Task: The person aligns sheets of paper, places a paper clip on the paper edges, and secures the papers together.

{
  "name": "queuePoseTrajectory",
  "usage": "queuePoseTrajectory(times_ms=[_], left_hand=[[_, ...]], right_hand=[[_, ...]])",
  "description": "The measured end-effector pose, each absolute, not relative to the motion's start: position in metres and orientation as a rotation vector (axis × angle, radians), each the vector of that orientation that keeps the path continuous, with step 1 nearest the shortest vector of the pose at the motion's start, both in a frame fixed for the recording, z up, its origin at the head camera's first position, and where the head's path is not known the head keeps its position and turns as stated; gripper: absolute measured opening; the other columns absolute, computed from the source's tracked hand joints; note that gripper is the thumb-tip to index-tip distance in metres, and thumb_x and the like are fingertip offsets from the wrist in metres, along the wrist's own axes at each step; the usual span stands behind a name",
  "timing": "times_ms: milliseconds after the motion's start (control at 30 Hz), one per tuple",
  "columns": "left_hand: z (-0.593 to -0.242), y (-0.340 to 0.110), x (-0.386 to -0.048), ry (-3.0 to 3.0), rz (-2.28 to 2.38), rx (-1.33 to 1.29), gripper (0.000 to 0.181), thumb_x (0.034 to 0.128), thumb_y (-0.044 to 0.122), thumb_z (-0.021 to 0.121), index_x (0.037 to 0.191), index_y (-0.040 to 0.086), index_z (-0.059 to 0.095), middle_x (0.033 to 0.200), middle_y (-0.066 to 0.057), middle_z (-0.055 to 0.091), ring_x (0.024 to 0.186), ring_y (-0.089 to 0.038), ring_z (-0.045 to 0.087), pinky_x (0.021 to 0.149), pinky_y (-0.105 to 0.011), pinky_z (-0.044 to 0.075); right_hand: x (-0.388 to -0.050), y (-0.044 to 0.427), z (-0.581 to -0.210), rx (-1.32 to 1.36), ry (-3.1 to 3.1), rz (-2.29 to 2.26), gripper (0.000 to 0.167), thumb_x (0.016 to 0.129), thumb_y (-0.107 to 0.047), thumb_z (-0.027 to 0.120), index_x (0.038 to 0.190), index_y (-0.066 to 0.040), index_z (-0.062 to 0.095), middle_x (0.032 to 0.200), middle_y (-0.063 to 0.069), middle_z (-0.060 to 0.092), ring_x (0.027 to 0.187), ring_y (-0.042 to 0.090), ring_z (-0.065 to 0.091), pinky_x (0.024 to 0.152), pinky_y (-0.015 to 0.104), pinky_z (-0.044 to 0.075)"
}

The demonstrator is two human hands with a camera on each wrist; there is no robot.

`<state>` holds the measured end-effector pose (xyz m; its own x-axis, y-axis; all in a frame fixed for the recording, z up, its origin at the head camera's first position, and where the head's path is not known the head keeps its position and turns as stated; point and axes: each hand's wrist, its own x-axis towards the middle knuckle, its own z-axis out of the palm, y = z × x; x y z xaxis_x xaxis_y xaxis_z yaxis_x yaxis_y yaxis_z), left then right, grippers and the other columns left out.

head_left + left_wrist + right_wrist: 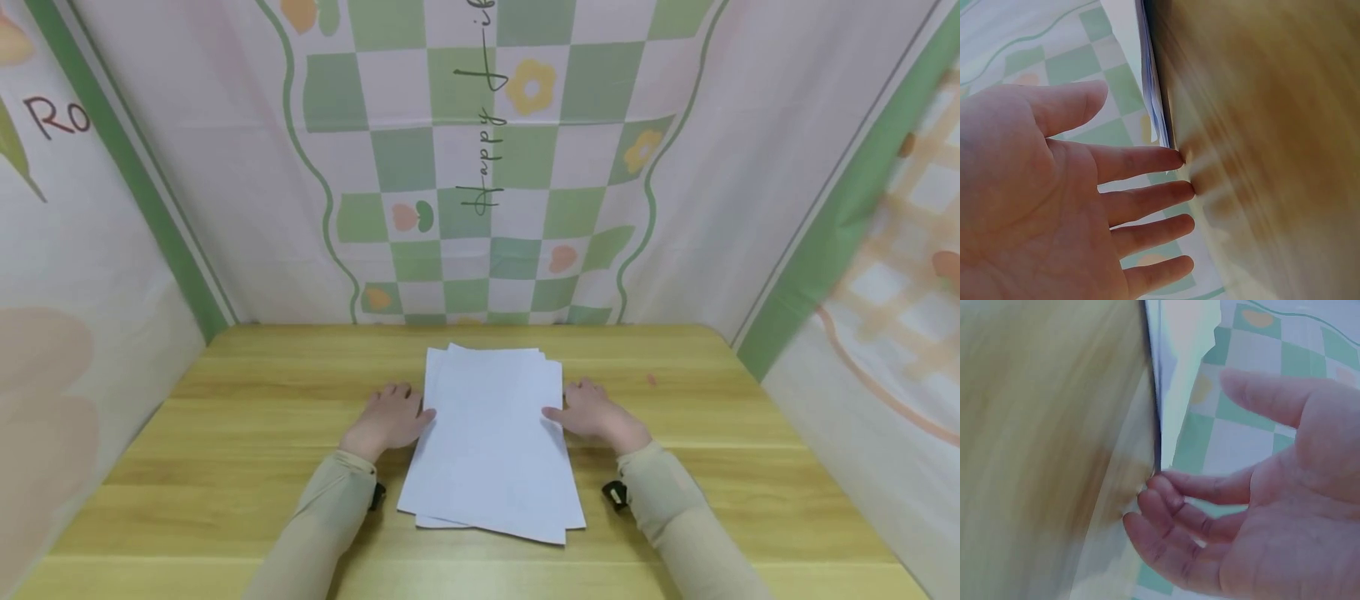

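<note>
A loosely stacked pile of white paper sheets (491, 442) lies on the wooden table, its edges and corners uneven. At the pile's left edge is my left hand (390, 419), thumb over the paper's margin; in the left wrist view this hand (1072, 187) has straight, spread fingers, fingertips at the table beside the sheets' edge (1155, 94). My right hand (596, 412) is at the right edge, thumb tip over the top sheet. The right wrist view shows that hand (1260, 494) with gently bent fingers, fingertips by the paper edge (1169, 381).
The wooden table (262, 417) reaches back to a hanging cloth (517, 167) with green checks and flowers. Printed cloths also stand at the left and right sides. A small reddish mark (652, 380) is on the table right of the right hand.
</note>
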<state>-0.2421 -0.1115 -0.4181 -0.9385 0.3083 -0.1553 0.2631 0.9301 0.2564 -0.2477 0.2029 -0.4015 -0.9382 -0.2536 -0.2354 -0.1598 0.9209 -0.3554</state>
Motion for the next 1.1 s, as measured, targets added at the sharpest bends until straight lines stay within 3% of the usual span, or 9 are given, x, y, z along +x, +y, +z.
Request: queuePoseTrajectory(times_ms=[133,233,367,600,833,1100], left_hand=[[-0.417,-0.111,-0.243,2.893,0.35,0.435,0.059,0.1005,0.042,0.037,0.14,-0.001,0.04,0.146,-0.024,0.036,0.137,-0.042,0.028,0.111,-0.057,0.022],[-0.417,-0.11,-0.244,2.887,0.356,0.434,0.059,0.1006,0.042,0.037,0.14,-0.002,0.04,0.146,-0.025,0.035,0.137,-0.042,0.027,0.111,-0.057,0.022],[-0.415,-0.109,-0.244,2.875,0.362,0.428,0.06,0.1007,0.042,0.036,0.14,-0.003,0.039,0.147,-0.026,0.034,0.137,-0.043,0.027,0.111,-0.057,0.022],[-0.411,-0.109,-0.247,2.843,0.398,0.429,0.058,0.1014,0.041,0.035,0.14,-0.002,0.039,0.146,-0.027,0.034,0.136,-0.044,0.027,0.111,-0.056,0.023],[-0.411,-0.109,-0.249,2.83,0.444,0.408,0.057,0.1019,0.04,0.034,0.141,-0.001,0.039,0.147,-0.027,0.032,0.138,-0.044,0.024,0.112,-0.057,0.021],[-0.415,-0.106,-0.255,2.83,0.475,0.368,0.057,0.1025,0.04,0.03,0.142,-0.001,0.037,0.149,-0.029,0.028,0.14,-0.044,0.02,0.114,-0.055,0.017]], right_hand=[[-0.25,0.199,-0.4,-0.263,2.801,-0.524,0.052,0.096,-0.039,0.05,0.103,0.012,0.057,0.124,0.04,0.047,0.116,0.05,0.043,0.094,0.055,0.04],[-0.251,0.196,-0.398,-0.202,2.787,-0.564,0.043,0.096,-0.039,0.048,0.078,0.0,0.054,0.095,0.027,0.058,0.091,0.038,0.051,0.074,0.044,0.044],[-0.251,0.192,-0.395,-0.142,2.761,-0.641,0.044,0.097,-0.038,0.046,0.064,-0.01,0.042,0.064,0.007,0.041,0.067,0.023,0.041,0.059,0.033,0.035],[-0.253,0.192,-0.394,-0.111,2.733,-0.727,0.038,0.098,-0.038,0.044,0.073,-0.01,0.046,0.062,0.001,0.037,0.055,0.014,0.036,0.055,0.028,0.036],[-0.257,0.195,-0.398,-0.033,2.685,-0.828,0.041,0.097,-0.04,0.045,0.093,0.0,0.054,0.073,0.006,0.046,0.063,0.02,0.052,0.06,0.032,0.045],[-0.262,0.196,-0.399,0.041,2.638,-0.872,0.04,0.097,-0.043,0.045,0.071,-0.012,0.041,0.065,-0.001,0.038,0.05,0.013,0.045,0.053,0.027,0.043]])
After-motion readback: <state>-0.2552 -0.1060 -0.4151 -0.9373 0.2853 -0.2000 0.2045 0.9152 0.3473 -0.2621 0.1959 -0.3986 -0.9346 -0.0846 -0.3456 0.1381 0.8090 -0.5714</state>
